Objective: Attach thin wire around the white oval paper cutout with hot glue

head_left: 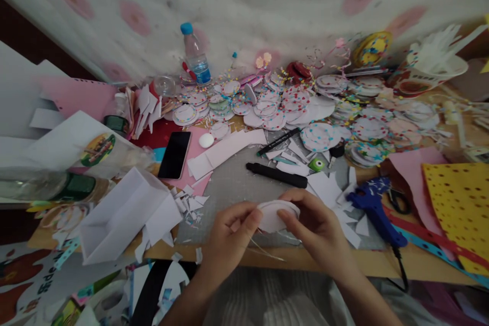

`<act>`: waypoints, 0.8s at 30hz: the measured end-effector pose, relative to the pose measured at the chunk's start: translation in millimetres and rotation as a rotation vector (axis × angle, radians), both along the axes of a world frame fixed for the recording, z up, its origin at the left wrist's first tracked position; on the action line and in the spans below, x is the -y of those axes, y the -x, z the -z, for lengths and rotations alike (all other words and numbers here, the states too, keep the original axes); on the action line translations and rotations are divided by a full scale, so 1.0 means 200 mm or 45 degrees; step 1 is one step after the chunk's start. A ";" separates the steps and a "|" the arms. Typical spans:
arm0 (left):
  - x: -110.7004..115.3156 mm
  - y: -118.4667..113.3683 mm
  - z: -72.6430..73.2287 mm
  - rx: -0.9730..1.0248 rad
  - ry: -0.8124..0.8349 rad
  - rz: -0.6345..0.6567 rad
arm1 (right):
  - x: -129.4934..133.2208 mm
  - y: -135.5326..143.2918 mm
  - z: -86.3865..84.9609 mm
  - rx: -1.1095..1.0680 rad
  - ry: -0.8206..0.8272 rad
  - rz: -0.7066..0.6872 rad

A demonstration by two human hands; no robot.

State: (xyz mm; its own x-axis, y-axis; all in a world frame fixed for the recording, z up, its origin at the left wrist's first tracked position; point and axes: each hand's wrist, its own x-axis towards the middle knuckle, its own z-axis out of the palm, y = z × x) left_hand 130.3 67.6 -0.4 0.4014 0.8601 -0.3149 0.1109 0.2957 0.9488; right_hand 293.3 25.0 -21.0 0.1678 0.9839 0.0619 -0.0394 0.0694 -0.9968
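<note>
Between my two hands I hold a small white paper disc, its rim slightly raised at the back. My left hand pinches its left edge between thumb and fingers. My right hand grips the right side, thumb on the face and fingers behind. Thin pale strings hang below the disc. Just beyond lie a black marker and a thinner dark pen on the grey cutting mat. White paper scraps are strewn right of the marker.
Stacked dotted paper discs line the table's back, with a water bottle behind. Left are a phone and a white paper box. Right are a blue glue gun, yellow dotted sheet and a tub.
</note>
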 end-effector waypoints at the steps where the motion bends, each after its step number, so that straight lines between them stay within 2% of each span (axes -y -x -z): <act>1: 0.00 0.00 0.00 0.000 0.010 -0.017 | 0.00 0.00 0.00 -0.006 0.014 0.007; 6: -0.01 0.01 0.05 0.070 0.093 -0.057 | -0.01 0.02 -0.01 -0.140 0.215 -0.023; 11: -0.02 0.02 0.08 0.264 0.226 -0.041 | 0.00 0.05 0.01 -0.364 0.409 -0.101; 16: -0.02 0.05 0.07 0.406 0.312 -0.011 | 0.01 0.06 0.03 -0.388 0.434 -0.076; 20: -0.01 0.07 0.08 0.350 0.298 0.049 | 0.02 0.06 0.02 -0.365 0.398 -0.086; 24: -0.01 0.08 0.10 0.271 0.220 -0.004 | 0.01 0.07 0.00 -0.312 0.371 -0.092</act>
State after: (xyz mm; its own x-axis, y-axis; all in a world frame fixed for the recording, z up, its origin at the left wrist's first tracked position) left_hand 113.6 70.5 -19.8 0.4714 0.8024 -0.3660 -0.0866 0.4551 0.8862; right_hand 279.8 22.3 -21.8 0.0724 0.9641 -0.2554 -0.2730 -0.2271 -0.9348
